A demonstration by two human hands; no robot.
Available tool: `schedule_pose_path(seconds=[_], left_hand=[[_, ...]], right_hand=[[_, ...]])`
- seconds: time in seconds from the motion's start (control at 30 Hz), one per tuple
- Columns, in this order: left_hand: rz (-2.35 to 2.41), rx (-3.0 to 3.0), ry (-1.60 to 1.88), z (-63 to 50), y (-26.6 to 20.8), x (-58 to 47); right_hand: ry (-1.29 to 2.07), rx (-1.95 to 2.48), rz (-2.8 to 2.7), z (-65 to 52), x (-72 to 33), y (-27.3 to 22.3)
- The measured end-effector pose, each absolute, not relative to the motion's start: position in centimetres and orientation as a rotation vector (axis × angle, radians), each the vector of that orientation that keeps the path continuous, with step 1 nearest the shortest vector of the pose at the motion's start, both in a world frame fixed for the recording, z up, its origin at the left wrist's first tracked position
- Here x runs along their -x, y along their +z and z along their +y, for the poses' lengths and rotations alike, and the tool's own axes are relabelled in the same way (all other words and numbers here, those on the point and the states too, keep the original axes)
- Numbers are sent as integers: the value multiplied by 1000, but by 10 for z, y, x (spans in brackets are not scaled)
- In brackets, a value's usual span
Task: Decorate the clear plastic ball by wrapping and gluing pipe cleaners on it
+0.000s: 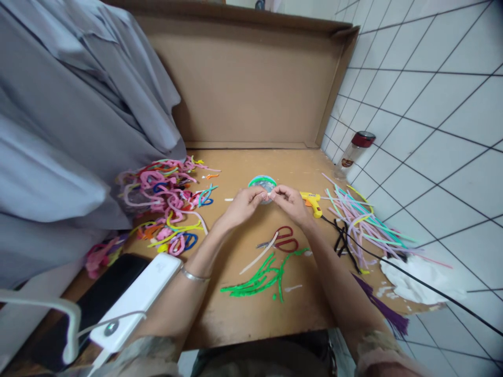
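Both hands meet over the middle of the table, fingertips pinched together. My left hand (248, 203) and my right hand (288, 201) hold a small whitish piece between them; its kind is too small to make out. Right behind the fingers lies a round clear item with a green rim (262, 181), partly hidden by the hands. A yellow glue gun (313, 203) rests just right of my right hand. Nearer to me are red-handled scissors (286, 240), a white pipe cleaner (259, 255) partly over them, and several green pipe cleaner pieces (255, 283).
A tangled heap of colourful pipe cleaners (161, 191) fills the left side. More pipe cleaners (361, 220), a white cloth (420, 277) and a purple tassel (383, 306) lie right. A glass bottle (351, 156) stands by the wall. A white power bank (137, 298) sits front left.
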State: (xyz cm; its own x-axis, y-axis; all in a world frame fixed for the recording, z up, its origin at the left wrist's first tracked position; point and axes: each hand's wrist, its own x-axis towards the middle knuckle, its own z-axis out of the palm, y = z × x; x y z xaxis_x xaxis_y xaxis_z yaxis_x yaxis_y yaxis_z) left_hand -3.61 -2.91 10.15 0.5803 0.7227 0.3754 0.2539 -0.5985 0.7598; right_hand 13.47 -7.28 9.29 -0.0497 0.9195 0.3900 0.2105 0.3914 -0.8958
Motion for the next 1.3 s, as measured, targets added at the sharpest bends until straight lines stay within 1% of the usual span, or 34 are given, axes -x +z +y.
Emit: schedule_pose_path(seconds=[0.57, 0.73, 0.93, 1.07, 1.3], left_hand=[[847, -2172, 932, -33, 107, 35], [863, -2178, 916, -33, 105, 34], [811, -2090, 999, -30, 100, 35], [795, -2104, 998, -30, 103, 37], [824, -2128, 977, -30, 106, 39]], right_hand=[[623, 1222, -1485, -76, -130, 94], [710, 1223, -1444, -73, -133, 93], [959, 1154, -1394, -69, -139, 90], [1050, 1128, -1366, -69, -139, 89], [1013, 1118, -1354, -68, -140, 90]])
